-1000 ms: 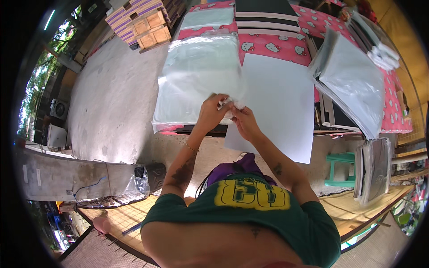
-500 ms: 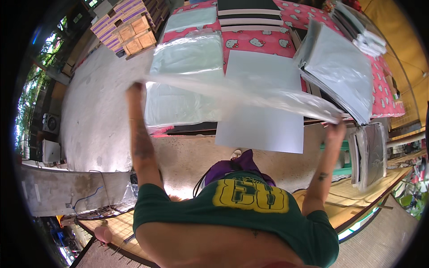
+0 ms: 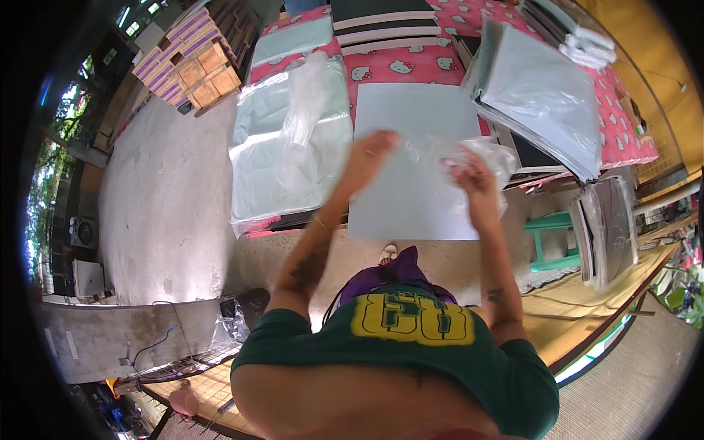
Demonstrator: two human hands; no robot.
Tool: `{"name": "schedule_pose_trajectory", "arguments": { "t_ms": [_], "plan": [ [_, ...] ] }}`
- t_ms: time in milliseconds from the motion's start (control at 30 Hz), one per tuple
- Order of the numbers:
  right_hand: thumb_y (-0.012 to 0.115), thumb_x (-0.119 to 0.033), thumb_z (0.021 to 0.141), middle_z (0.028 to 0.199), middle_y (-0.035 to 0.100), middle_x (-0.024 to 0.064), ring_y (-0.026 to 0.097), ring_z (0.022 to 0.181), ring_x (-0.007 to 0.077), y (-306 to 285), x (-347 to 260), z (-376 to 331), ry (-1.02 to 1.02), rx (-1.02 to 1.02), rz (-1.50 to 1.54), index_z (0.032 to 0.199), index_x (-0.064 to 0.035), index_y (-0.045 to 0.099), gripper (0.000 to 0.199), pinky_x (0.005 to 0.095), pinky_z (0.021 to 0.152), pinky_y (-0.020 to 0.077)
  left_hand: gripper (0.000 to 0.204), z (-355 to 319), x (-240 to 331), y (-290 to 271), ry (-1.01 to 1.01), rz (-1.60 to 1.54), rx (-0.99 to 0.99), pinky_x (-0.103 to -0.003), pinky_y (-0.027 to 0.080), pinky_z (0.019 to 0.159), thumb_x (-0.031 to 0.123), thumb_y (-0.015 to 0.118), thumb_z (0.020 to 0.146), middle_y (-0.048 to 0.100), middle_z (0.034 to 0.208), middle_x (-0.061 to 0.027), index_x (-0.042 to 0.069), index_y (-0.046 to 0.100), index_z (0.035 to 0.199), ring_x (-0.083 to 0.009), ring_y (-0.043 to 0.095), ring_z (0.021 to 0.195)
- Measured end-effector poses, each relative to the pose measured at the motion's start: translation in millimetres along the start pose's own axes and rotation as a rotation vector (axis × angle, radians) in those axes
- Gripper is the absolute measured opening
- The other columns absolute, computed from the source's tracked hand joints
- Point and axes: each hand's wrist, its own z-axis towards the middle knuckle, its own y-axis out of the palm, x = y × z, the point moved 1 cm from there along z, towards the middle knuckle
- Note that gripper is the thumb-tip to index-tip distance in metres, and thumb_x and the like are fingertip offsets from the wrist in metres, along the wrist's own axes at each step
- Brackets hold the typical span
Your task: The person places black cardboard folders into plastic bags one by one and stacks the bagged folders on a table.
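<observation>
A large pale grey-white sheet (image 3: 411, 209) lies on the table in front of me, its near end past the table's edge. Crumpled clear plastic film (image 3: 500, 158) is gripped in my right hand (image 3: 475, 176), over the sheet's right side. My left hand (image 3: 372, 150) hovers above the sheet's left part, its fingers smeared by motion. Faint film shows between both hands, but whether the left one holds it I cannot make out. On the left, a bunched strip of clear plastic (image 3: 302, 121) lies over plastic-covered pale sheets (image 3: 253, 150).
A pink patterned cloth (image 3: 403, 66) covers the table. Black-topped boards (image 3: 385, 11) are stacked at the back, and plastic-covered sheets (image 3: 539, 88) at the right. A green stool (image 3: 539, 242) stands beside wrapped panels (image 3: 609, 227). Boxes (image 3: 194, 48) are piled far left.
The film was stretched wide between my hands. Both hands have come inward over the sheet, the film now bunched at my right hand. A plastic strip now lies bunched on the left stack.
</observation>
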Motion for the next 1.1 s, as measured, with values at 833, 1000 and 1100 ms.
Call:
{"name": "schedule_pose_trajectory", "arguments": {
  "t_ms": [833, 1000, 1100],
  "plan": [
    [0.064, -0.018, 0.081, 0.077, 0.055, 0.0060, 0.057, 0.071, 0.0213, -13, -88, -4, -0.219, -0.652, -0.860, 0.084, -0.0033, 0.064, 0.015, 0.0352, 0.061, 0.0456, 0.053, -11, 103, 18, 0.168, 0.144, -0.445, -0.026, 0.046, 0.072, 0.006, 0.055, 0.082, 0.058, 0.082, -0.0021, 0.007, 0.040, 0.133, -0.0083, 0.054, 0.078],
    [0.062, -0.035, 0.081, 0.090, 0.062, 0.0131, 0.060, 0.094, 0.0321, -99, -41, -3, 0.241, -0.095, -1.663, 0.088, -0.0071, 0.068, 0.029, 0.0407, 0.078, 0.0480, 0.024, -6, 103, -16, 0.200, 0.288, -0.658, -0.032, 0.045, 0.064, 0.007, 0.054, 0.082, 0.054, 0.078, -0.0030, 0.012, 0.064, 0.103, -0.0127, 0.054, 0.074],
    [0.058, -0.047, 0.081, 0.100, 0.062, 0.0147, 0.059, 0.099, 0.0319, -129, -33, -16, 0.205, -0.049, -1.650, 0.090, -0.0080, 0.069, 0.042, 0.0411, 0.084, 0.0465, 0.017, -17, 57, -41, 0.127, 1.002, -0.172, -0.039, 0.048, 0.076, 0.019, 0.060, 0.083, 0.056, 0.101, -0.0097, 0.010, 0.067, 0.095, -0.0272, 0.058, 0.088]
  ]
}}
